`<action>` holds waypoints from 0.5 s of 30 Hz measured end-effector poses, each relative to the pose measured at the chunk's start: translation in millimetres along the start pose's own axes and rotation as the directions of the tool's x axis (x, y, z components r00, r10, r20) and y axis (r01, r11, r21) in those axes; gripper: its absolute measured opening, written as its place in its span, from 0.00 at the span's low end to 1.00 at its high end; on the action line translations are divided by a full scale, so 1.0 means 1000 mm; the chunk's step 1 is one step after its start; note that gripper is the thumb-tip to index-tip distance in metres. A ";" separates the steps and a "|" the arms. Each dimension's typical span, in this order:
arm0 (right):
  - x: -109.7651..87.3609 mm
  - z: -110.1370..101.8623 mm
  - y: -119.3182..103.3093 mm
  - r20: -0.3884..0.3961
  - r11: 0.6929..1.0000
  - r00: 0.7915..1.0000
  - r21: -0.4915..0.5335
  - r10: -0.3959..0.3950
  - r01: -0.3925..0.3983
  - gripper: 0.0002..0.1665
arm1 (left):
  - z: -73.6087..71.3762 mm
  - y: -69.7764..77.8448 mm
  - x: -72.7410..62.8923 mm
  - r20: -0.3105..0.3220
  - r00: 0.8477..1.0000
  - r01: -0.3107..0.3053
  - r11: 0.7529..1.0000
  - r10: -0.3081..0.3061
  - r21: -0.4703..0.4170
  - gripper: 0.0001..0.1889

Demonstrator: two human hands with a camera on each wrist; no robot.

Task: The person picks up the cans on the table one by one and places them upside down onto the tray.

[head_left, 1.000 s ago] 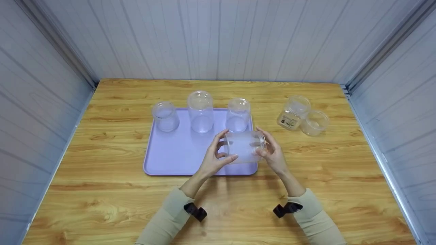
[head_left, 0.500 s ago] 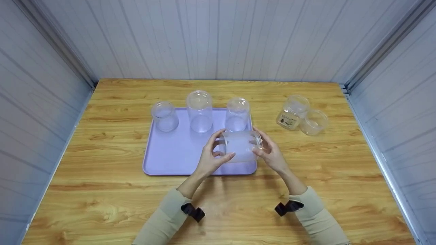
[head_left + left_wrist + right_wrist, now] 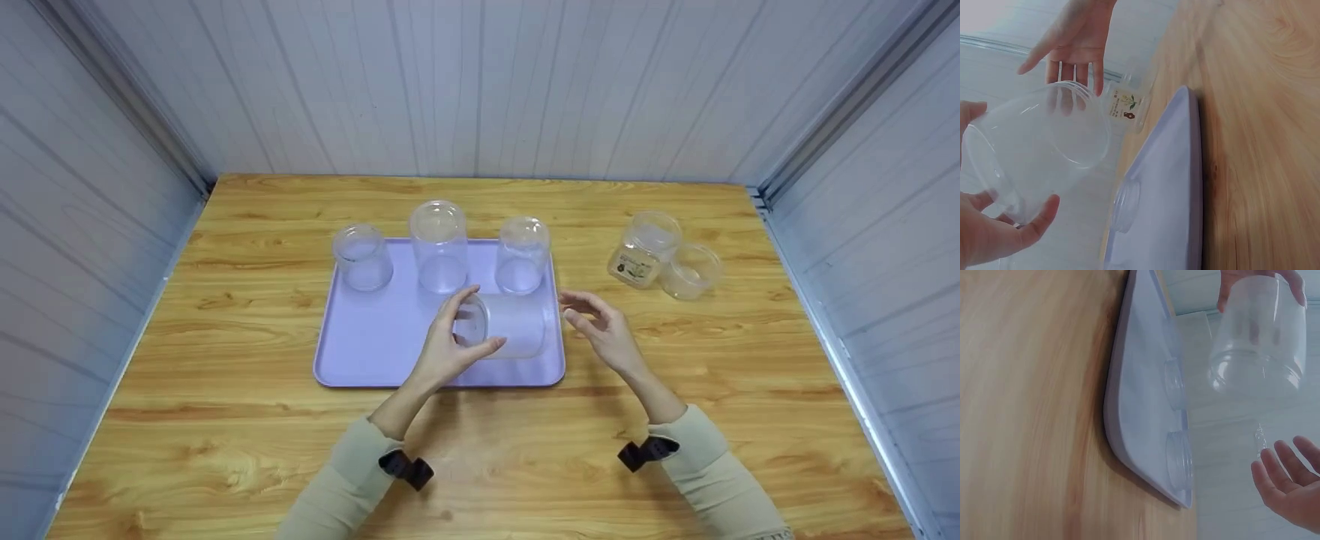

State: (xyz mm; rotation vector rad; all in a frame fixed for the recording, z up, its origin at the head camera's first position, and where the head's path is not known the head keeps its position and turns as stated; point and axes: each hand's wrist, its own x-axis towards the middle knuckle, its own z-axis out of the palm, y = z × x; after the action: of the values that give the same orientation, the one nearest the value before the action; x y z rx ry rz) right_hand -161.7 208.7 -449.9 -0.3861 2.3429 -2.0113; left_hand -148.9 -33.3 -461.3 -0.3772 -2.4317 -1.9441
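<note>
A wide clear plastic jar (image 3: 517,326) lies sideways in the air over the front right of the purple tray (image 3: 367,352). My left hand (image 3: 439,349) grips its left end, thumb on the near side and fingers round the far side. The ridged mouth faces right in the left wrist view, toward my right hand (image 3: 611,337). That hand is just off the jar, its fingers loosely bent around nothing. In the right wrist view a gap shows between the right fingertips (image 3: 1266,455) and the jar.
Along the tray's back stand a short clear jar (image 3: 365,259), a tall one (image 3: 440,247) and a medium one (image 3: 523,255). A labelled jar (image 3: 641,251) and a small clear tub (image 3: 690,271) stand on the wooden table (image 3: 247,315) at right. Panel walls enclose the table.
My right hand has let go of the jar and moved off to the right. The jar has shifted left in my left hand's grip. The other jars have stayed in place.
</note>
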 end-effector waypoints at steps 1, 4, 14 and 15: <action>0.000 0.000 -0.002 -0.009 1.000 1.000 -0.008 0.003 -0.003 0.17 | -0.001 -0.002 0.000 -0.005 1.000 0.003 1.000 -0.003 0.020 0.39; 0.000 0.000 -0.008 -0.030 0.999 1.000 -0.043 0.005 -0.006 0.16 | -0.006 -0.005 -0.001 -0.023 1.000 -0.005 0.997 0.006 0.074 0.40; 0.006 -0.010 -0.001 -0.034 0.983 0.999 -0.180 -0.032 0.025 0.14 | -0.024 -0.007 -0.001 -0.047 0.999 0.002 0.981 0.007 0.192 0.41; 0.007 -0.013 0.002 -0.032 0.978 0.999 -0.205 -0.042 0.035 0.14 | -0.027 -0.007 -0.001 -0.049 0.999 0.008 0.980 0.001 0.197 0.41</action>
State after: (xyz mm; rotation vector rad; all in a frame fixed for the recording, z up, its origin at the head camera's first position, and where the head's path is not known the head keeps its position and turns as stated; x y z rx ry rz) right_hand -171.5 219.7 -449.0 -0.4079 2.5935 -1.8115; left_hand -153.1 -60.6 -462.0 -0.3167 -2.5642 -1.6703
